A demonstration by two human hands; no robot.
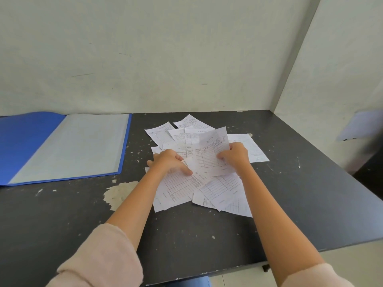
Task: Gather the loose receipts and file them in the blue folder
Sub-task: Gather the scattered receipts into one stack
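On a black tabletop (62, 214) flecked with pale chipped paint, a person's two bare forearms, in pushed-up pale pink sleeves (103, 255), reach forward into a scattered pile of white paper receipts (178, 191) printed with grid tables. The right hand (234, 157) curls its fingers and thumb round the right edge of one white receipt (209, 156), holding it tilted up off the pile between the two hands. The left hand (169, 161) lies spread on the pile just left of that sheet, its fingers fairly straight and pressing down on the papers. Its forefinger tip rests on a receipt near the lifted sheet's lower left corner. The hands are near each other but do not touch. More receipts fan out beyond both hands toward the pale wall (186, 59), to the right of the right hand, and under both wrists. Well to the left of the left hand, apart from the receipts, an open blue plastic folder (24, 141) lies flat, a clear sleeve page (78, 146) uppermost on its right half.
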